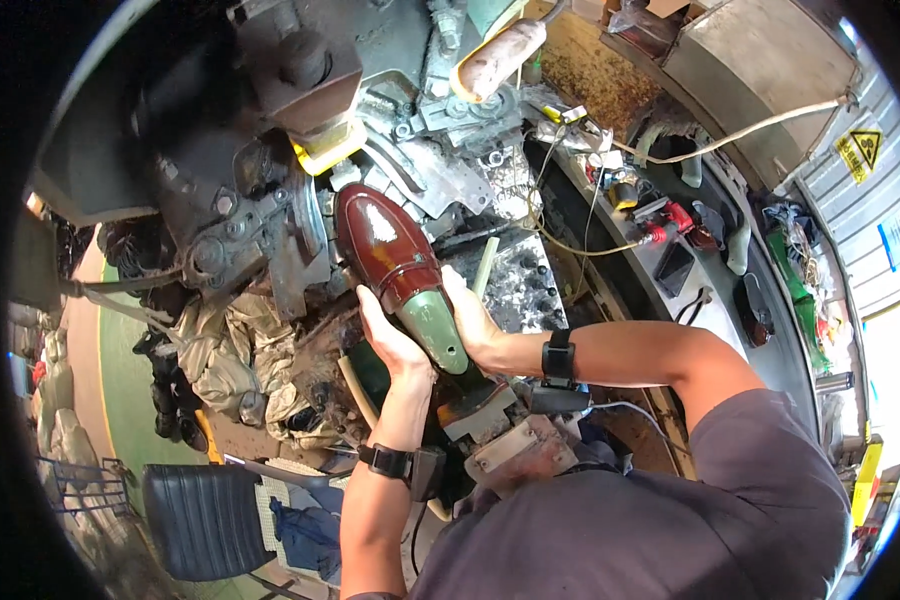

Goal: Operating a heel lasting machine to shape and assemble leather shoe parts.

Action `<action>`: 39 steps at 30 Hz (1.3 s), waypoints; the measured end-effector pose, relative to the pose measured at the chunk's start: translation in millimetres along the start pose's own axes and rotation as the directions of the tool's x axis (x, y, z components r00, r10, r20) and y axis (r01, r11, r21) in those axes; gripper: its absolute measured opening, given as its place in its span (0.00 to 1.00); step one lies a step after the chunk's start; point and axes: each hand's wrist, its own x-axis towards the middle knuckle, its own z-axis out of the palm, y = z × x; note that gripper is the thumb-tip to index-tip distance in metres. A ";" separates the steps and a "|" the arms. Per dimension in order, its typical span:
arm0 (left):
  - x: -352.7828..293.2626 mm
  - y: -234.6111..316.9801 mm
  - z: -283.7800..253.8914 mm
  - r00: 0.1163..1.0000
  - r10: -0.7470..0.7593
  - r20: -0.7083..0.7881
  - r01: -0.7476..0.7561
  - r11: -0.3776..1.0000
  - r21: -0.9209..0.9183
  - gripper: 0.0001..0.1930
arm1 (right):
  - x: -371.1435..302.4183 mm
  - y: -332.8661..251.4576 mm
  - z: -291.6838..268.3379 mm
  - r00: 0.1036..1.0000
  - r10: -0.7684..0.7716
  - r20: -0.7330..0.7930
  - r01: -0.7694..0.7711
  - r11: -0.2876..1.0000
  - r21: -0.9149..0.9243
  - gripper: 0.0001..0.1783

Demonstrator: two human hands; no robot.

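Note:
Between my two hands is a glossy dark red leather shoe upper [382, 240], stretched over a green shoe last [432, 328]. Its toe points away from me, toward the machine [390, 160]. My left hand [390, 338] wraps the left side near the heel end, and my right hand [470, 318] grips the right side. The green heel of the last, with a small hole in it, stays uncovered between my wrists. The undersides of the shoe and the fingertips beneath it are hidden.
A lamp [500, 62] hangs over the machine. On the right runs a conveyor [770, 290] with a dark shoe [753, 308], beside a ledge bearing a red power tool [670, 222]. A black chair [205, 522] stands at lower left, below piled cloth [235, 360].

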 end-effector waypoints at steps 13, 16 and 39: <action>0.3 -23.2 -95.4 0.993 -0.110 -0.035 0.103 0.714 0.692 0.29 | -23.5 -50.1 -80.8 0.981 0.191 -0.039 -0.195 0.944 -0.268 0.21; -26.9 -57.1 -172.2 0.919 -0.382 0.099 -0.073 0.083 0.994 0.20 | -43.8 -50.7 -123.6 0.983 0.151 -0.103 -0.178 0.914 -0.364 0.20; -132.8 199.7 -71.0 0.955 0.294 -0.022 -0.278 0.924 0.264 0.20 | -186.5 -123.7 -19.7 0.658 -0.283 0.698 0.669 0.646 -0.369 0.45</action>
